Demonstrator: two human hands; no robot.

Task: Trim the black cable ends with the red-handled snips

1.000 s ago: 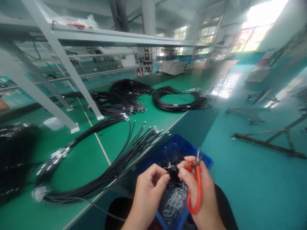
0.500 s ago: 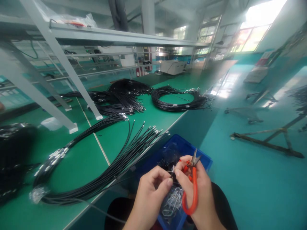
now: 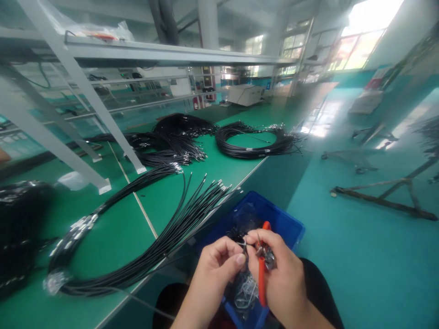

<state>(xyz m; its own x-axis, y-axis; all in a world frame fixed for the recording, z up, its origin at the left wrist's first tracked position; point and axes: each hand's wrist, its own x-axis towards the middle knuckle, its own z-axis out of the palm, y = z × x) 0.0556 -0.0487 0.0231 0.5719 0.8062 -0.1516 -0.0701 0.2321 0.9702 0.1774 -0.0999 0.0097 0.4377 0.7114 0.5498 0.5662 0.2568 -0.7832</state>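
Observation:
My left hand [image 3: 217, 272] is closed in a pinch on a thin dark piece [image 3: 244, 247] that looks like a cable end; most of it is hidden by the fingers. Close beside it, my right hand [image 3: 286, 269] is wrapped round red-handled scissors [image 3: 262, 283], their blades partly covered by the fingers. Thumb and forefinger of this hand meet at the same dark piece. Below both hands stands a blue bin [image 3: 283, 222] containing clear bagged or wiry bits [image 3: 246, 292] and dark material.
On the green bench [image 3: 113, 233] to the left lies a looped bundle of black cables [image 3: 147, 260], its ends reaching past the edge. Another cable coil [image 3: 236, 151] and a cable pile [image 3: 181, 125] lie farther back. White shelf posts [image 3: 80, 82] rise from the bench. A wheeled stand [image 3: 380, 201] is at right.
My right hand has turned, so the scissors' blades no longer point up and away but sit tucked among the fingers. The left hand has barely moved.

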